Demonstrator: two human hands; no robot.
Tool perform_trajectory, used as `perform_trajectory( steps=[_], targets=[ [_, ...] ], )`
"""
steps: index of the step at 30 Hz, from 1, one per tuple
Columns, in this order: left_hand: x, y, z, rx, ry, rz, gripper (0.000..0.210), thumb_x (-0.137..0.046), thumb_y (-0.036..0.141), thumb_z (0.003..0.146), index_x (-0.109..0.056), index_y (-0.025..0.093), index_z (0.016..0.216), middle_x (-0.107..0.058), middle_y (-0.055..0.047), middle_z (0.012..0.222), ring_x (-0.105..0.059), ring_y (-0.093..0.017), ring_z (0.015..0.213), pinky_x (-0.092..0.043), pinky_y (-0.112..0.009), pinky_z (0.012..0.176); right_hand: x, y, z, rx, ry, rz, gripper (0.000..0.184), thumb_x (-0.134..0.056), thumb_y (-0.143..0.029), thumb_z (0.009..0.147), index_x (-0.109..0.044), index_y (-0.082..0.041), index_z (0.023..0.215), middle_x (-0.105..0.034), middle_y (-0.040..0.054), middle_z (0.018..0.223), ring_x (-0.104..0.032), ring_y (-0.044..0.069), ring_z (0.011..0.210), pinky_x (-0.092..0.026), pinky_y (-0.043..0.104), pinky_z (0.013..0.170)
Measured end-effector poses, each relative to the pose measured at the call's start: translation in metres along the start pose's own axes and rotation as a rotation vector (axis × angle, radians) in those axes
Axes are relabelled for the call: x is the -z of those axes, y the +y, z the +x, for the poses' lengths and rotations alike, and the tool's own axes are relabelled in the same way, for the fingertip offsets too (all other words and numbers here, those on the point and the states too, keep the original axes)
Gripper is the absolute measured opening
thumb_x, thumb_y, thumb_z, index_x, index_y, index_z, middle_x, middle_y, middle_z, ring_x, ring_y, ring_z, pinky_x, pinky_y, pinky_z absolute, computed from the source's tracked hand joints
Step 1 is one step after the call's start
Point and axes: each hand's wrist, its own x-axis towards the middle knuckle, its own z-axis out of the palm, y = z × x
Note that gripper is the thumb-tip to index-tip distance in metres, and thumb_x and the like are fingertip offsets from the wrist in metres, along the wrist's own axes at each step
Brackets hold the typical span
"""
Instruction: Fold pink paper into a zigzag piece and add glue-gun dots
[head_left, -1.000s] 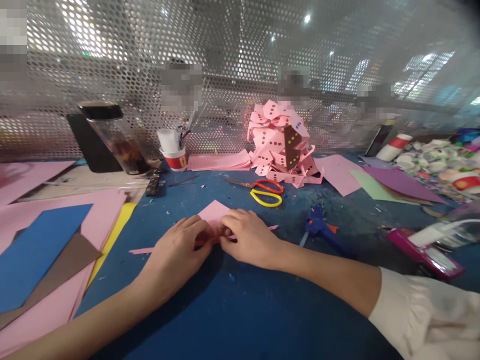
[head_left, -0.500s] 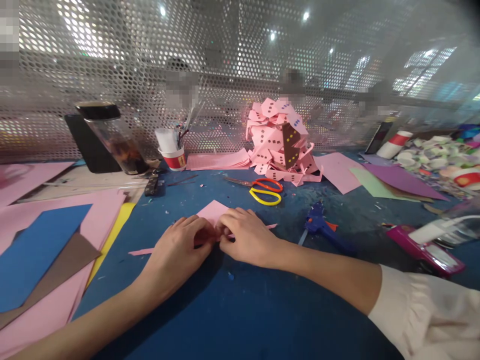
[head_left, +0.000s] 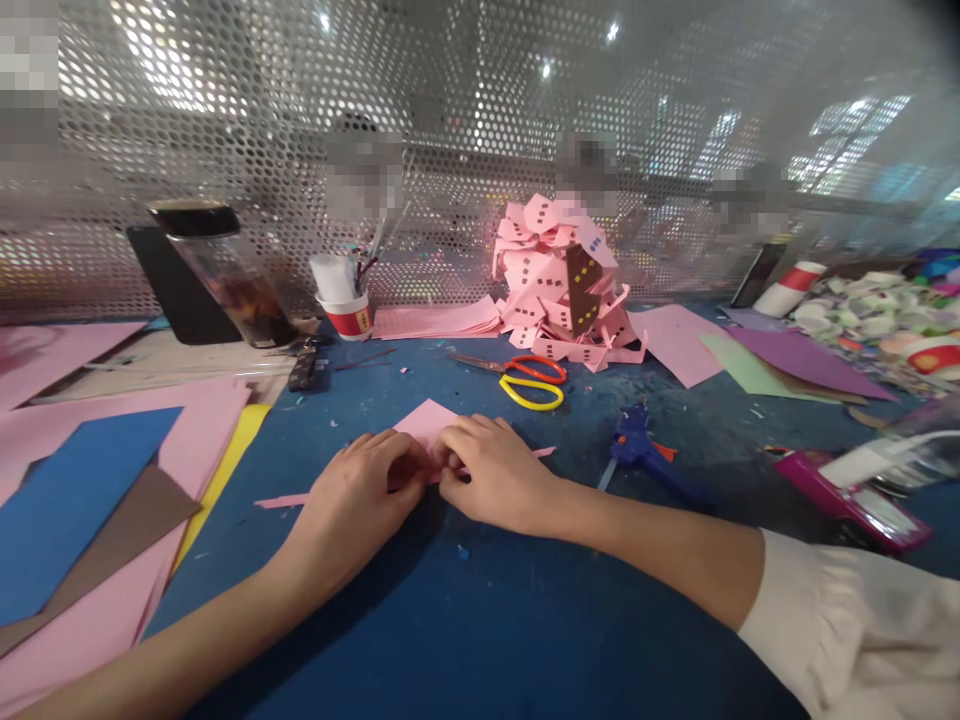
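Observation:
Both my hands meet over a piece of pink paper (head_left: 426, 417) on the blue table. My left hand (head_left: 373, 478) pinches the paper's near edge between thumb and fingers. Right beside it, my right hand (head_left: 495, 470) is closed on the same edge, its fingertips almost touching the left ones. A pointed part of the paper shows beyond the fingers, and narrow pink ends stick out to the left and right. The fold or edge between the fingertips is mostly hidden. Beyond my hands lie scissors (head_left: 534, 380) with one red and one yellow handle.
A blue glue gun (head_left: 636, 440) lies beside my right forearm. Behind the scissors stands a pile of folded pink paper shapes (head_left: 534, 275). Coloured sheets (head_left: 82, 500) cover the left side; a glass jar (head_left: 232, 280) and a paper cup (head_left: 349, 317) stand at the back.
Almost nothing differs. Both hands stay pinched on the pink paper in the same place, and the view has shifted very slightly.

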Motion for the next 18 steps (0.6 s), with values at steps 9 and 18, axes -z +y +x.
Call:
perform_trajectory(
  steps=[9, 18],
  targets=[
    [-0.0022, -0.0014, -0.0006, 0.017, 0.013, 0.012, 0.008, -0.054, 0.026, 0.084, -0.060, 0.022, 0.085, -0.067, -0.002, 0.083, -0.059, -0.021, 0.080, -0.043, -0.034, 0.074, 0.0006, -0.0003, -0.0001, -0.014, -0.001, -0.002, 0.006, -0.056, -0.020, 0.085, -0.058, -0.019, 0.091, -0.065, 0.0016, 0.094, -0.052, 0.018, 0.089, -0.032, 0.032, 0.076],
    [0.0007, -0.0007, -0.0010, 0.003, 0.014, 0.010, 0.010, -0.052, 0.019, 0.082, -0.061, 0.023, 0.085, -0.068, -0.001, 0.084, -0.062, -0.020, 0.080, -0.045, -0.033, 0.074, 0.0009, -0.0006, -0.0005, -0.011, -0.019, 0.018, 0.008, -0.059, -0.020, 0.083, -0.057, -0.020, 0.090, -0.064, 0.0017, 0.096, -0.052, 0.018, 0.091, -0.032, 0.032, 0.078]
  ],
)
